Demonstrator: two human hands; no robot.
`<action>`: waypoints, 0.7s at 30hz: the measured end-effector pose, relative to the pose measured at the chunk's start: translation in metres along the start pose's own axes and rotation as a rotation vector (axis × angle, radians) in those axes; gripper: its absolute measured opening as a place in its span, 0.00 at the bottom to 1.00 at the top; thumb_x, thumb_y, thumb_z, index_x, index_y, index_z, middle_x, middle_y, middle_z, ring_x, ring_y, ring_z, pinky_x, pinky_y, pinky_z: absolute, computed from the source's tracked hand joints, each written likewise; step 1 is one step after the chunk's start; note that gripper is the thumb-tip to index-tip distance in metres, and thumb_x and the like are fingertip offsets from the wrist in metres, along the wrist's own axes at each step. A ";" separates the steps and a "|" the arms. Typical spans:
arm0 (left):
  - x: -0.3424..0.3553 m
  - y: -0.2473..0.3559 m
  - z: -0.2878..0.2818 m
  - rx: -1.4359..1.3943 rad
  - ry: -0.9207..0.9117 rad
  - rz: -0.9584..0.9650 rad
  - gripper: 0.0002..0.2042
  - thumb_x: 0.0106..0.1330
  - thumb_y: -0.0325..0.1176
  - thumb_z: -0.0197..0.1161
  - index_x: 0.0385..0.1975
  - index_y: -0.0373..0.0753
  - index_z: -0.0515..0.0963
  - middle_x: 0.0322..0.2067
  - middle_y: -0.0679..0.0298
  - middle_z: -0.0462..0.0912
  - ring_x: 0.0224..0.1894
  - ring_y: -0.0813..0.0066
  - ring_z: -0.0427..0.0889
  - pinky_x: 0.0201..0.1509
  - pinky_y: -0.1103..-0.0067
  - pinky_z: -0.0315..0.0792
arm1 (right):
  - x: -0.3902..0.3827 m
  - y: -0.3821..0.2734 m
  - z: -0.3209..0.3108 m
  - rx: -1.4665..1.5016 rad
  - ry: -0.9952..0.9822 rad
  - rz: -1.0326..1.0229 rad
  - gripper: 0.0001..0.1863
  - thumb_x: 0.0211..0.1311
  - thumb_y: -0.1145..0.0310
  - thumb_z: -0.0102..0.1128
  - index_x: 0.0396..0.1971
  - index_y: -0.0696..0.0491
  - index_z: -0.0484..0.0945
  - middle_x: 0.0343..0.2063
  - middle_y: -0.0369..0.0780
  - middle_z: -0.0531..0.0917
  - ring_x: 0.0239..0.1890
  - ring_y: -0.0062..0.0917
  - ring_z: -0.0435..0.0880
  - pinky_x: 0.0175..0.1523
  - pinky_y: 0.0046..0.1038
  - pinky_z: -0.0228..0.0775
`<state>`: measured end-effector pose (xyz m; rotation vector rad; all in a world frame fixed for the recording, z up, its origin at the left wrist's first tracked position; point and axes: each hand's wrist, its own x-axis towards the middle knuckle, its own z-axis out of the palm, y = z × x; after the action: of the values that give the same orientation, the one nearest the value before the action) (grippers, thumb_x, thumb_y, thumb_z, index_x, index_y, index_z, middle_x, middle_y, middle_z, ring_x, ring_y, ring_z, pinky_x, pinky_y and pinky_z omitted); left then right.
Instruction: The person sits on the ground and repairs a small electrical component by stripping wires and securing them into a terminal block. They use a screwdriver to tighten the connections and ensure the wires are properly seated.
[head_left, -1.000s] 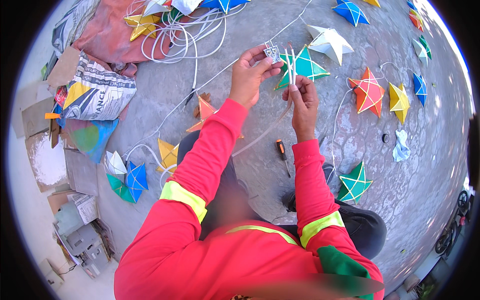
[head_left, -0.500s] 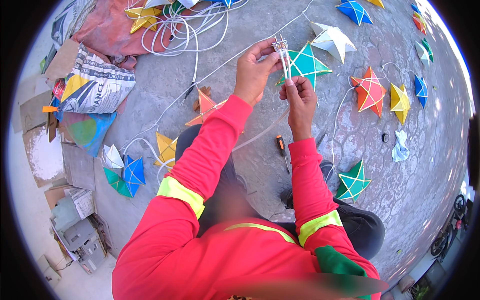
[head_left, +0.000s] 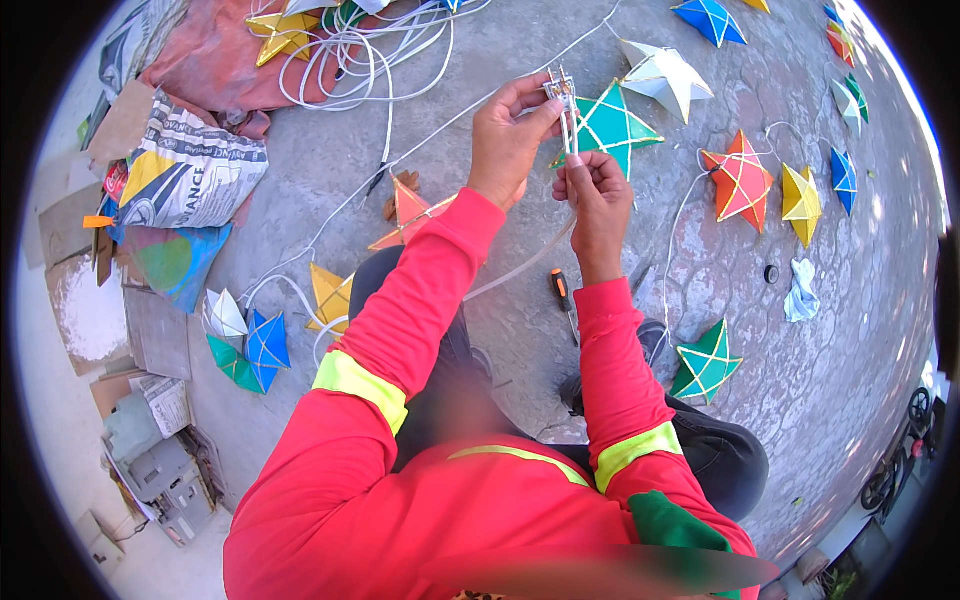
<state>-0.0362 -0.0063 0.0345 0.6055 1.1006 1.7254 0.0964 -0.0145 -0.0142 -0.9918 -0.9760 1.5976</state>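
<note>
Out in front of me, my left hand (head_left: 507, 140) pinches an electrical plug (head_left: 561, 92) between thumb and fingers. Its prongs point away from me, and its casing looks opened, with metal parts showing. A white two-strand cord (head_left: 570, 138) runs from the plug's near end into my right hand (head_left: 598, 205), whose thumb and fingers are closed on it. Below that hand the cord trails toward my left knee. Behind the plug, a green star lantern (head_left: 620, 125) lies on the ground. A screwdriver (head_left: 562, 290) with an orange and black handle rests below my right wrist.
Star lanterns, such as an orange one (head_left: 740, 182) and a white one (head_left: 665, 80), lie strung on wire around me. A coil of white cable (head_left: 375, 70) is at the far left, near a cement sack (head_left: 195, 165). Black tape (head_left: 771, 274) and a pale cloth (head_left: 801, 292) lie right.
My right fingertips have shifted slightly left and up along the cord. The plug stays in my left hand in nearly the same place.
</note>
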 end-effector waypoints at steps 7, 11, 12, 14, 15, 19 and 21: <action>0.002 -0.006 0.002 -0.009 0.003 -0.005 0.19 0.66 0.22 0.68 0.56 0.31 0.75 0.50 0.57 0.84 0.48 0.63 0.87 0.55 0.71 0.83 | 0.002 -0.003 -0.007 -0.032 -0.012 0.047 0.08 0.69 0.69 0.66 0.39 0.58 0.79 0.28 0.38 0.84 0.27 0.18 0.82 0.33 0.22 0.76; 0.003 -0.006 0.005 -0.003 0.014 -0.015 0.19 0.66 0.22 0.68 0.56 0.31 0.75 0.50 0.56 0.84 0.48 0.63 0.87 0.55 0.71 0.83 | 0.002 -0.005 -0.010 -0.009 -0.004 0.079 0.08 0.68 0.69 0.66 0.38 0.58 0.79 0.29 0.38 0.85 0.27 0.18 0.82 0.33 0.22 0.77; 0.002 -0.006 0.005 -0.005 0.018 -0.015 0.19 0.66 0.22 0.68 0.56 0.31 0.75 0.50 0.56 0.84 0.48 0.64 0.87 0.55 0.71 0.83 | 0.002 -0.005 -0.009 0.000 0.001 0.086 0.08 0.68 0.69 0.66 0.38 0.58 0.79 0.29 0.38 0.85 0.27 0.18 0.82 0.34 0.22 0.77; 0.002 -0.006 0.006 -0.010 0.023 -0.013 0.18 0.66 0.22 0.68 0.55 0.31 0.75 0.50 0.56 0.84 0.48 0.64 0.87 0.55 0.71 0.83 | 0.001 -0.004 -0.008 0.014 0.005 0.076 0.08 0.69 0.69 0.66 0.38 0.58 0.79 0.29 0.38 0.85 0.27 0.18 0.82 0.34 0.22 0.77; 0.002 -0.006 0.006 -0.003 0.029 -0.013 0.18 0.66 0.22 0.67 0.55 0.31 0.75 0.50 0.56 0.84 0.48 0.64 0.87 0.54 0.71 0.83 | 0.001 -0.002 -0.007 0.016 0.013 0.068 0.08 0.69 0.69 0.65 0.38 0.58 0.79 0.29 0.38 0.85 0.27 0.18 0.82 0.34 0.22 0.77; 0.003 -0.006 0.005 -0.005 0.022 0.007 0.17 0.66 0.21 0.67 0.54 0.31 0.76 0.50 0.56 0.84 0.47 0.64 0.87 0.53 0.71 0.84 | 0.001 0.004 -0.008 0.041 -0.011 0.065 0.07 0.70 0.69 0.64 0.39 0.57 0.79 0.30 0.38 0.85 0.29 0.19 0.83 0.38 0.23 0.78; 0.003 -0.006 0.005 -0.011 0.014 0.014 0.16 0.66 0.21 0.67 0.53 0.32 0.77 0.49 0.56 0.85 0.47 0.65 0.87 0.52 0.71 0.84 | 0.001 0.005 -0.008 0.051 -0.045 0.065 0.07 0.70 0.69 0.64 0.40 0.57 0.79 0.31 0.38 0.85 0.30 0.19 0.83 0.41 0.24 0.79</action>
<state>-0.0307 -0.0006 0.0316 0.5961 1.0983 1.7492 0.1022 -0.0139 -0.0215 -0.9651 -0.9366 1.6969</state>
